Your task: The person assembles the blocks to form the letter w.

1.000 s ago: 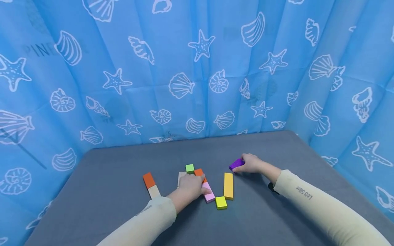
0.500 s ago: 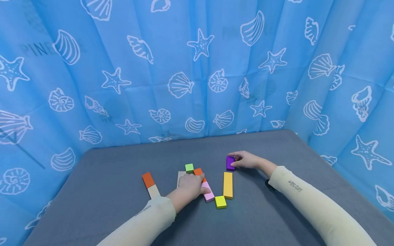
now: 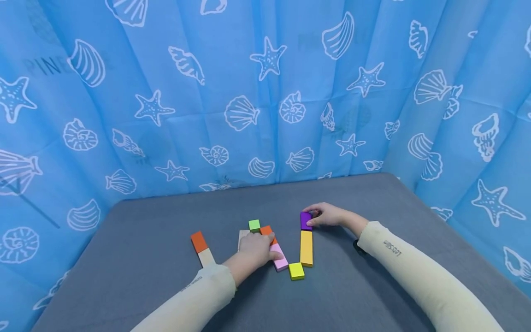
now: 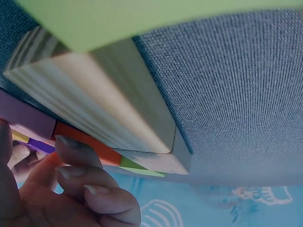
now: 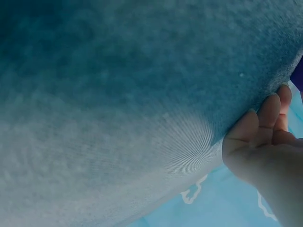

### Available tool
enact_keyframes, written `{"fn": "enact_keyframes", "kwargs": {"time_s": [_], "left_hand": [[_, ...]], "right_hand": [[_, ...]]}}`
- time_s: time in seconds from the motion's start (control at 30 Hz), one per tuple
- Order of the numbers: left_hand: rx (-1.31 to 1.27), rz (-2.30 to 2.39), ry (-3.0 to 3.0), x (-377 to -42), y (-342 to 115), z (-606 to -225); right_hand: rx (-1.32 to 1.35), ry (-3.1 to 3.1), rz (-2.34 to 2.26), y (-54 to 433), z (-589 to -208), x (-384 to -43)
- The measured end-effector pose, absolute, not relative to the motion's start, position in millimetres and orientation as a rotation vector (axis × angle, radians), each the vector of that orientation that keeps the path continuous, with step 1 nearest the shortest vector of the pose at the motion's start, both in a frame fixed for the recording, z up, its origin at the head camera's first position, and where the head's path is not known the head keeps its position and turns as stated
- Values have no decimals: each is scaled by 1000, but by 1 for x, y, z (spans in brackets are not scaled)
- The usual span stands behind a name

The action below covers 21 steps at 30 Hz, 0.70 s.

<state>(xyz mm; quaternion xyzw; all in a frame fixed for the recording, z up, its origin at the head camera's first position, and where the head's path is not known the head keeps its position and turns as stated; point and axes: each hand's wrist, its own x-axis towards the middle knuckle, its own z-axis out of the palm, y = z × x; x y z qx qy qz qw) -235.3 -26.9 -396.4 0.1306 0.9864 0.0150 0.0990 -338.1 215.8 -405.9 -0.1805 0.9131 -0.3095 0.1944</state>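
On the grey cloth, my right hand (image 3: 329,215) pinches a purple block (image 3: 306,220) between thumb and fingers, at the far end of a long yellow-orange block (image 3: 306,248). In the right wrist view only a corner of the purple block (image 5: 298,75) shows, past the fingers. My left hand (image 3: 257,250) rests over an orange block (image 3: 266,229) and a pink block (image 3: 280,263), its thumb on the pink one and its index finger by the orange one. The left wrist view shows its other fingers (image 4: 78,172) loosely bent beside a pale wooden block (image 4: 94,94).
A green cube (image 3: 254,225) sits beyond the left hand. A bright yellow block (image 3: 296,271) lies between the near ends of the pink and yellow-orange blocks. Farther left, another orange block (image 3: 199,242) joins a pale wooden block (image 3: 205,257). A blue shell-patterned curtain (image 3: 265,92) hangs behind.
My right hand has moved left with the purple block and turned it from slanted to in line with the yellow-orange block, end to end. The left hand has stayed in place.
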Motion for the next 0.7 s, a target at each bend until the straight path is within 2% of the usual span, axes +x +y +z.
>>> {"fn": "enact_keyframes", "kwargs": {"time_s": [0.7], "left_hand": [[379,144,2902,-238,-30,-401]], "right_hand": [[-484,2536,-896,213,-409,-338]]}}
